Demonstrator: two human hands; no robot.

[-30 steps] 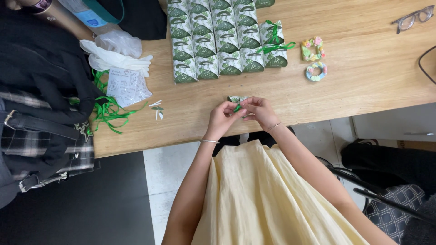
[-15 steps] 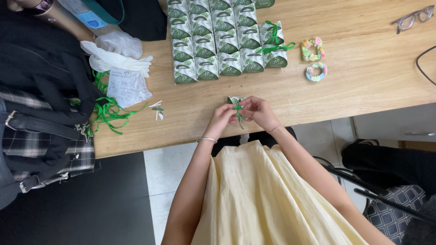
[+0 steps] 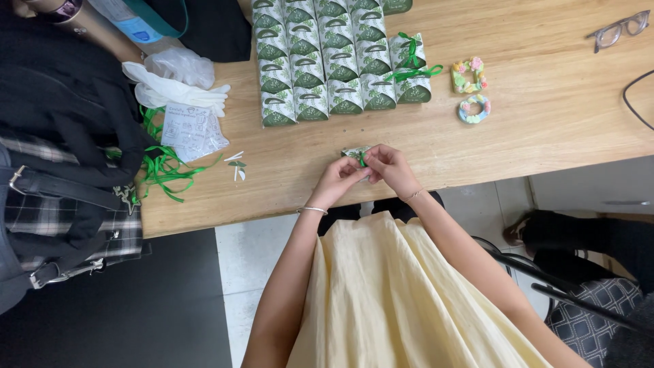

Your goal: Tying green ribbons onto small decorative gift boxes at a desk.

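Note:
My left hand (image 3: 338,180) and my right hand (image 3: 387,168) meet near the front edge of the wooden table (image 3: 531,129). Together they pinch a small green-and-white gift box (image 3: 354,153) with a thin green ribbon (image 3: 362,159) across it. Most of the box is hidden behind my fingers. Farther back stands a block of several matching gift boxes (image 3: 327,61) in neat rows; one at its right end (image 3: 412,75) carries a tied green ribbon bow.
Two pastel ring-shaped ornaments (image 3: 469,75) lie right of the boxes. Loose green ribbons (image 3: 160,170), a printed paper sheet (image 3: 191,129) and white gloves (image 3: 170,85) sit at the left, beside dark bags (image 3: 61,136). Glasses (image 3: 616,28) rest at the far right. Another person's arm (image 3: 102,31) is at top left.
My hands have stayed at the same spot on the table edge; the fingers have shifted slightly around the small box and its ribbon.

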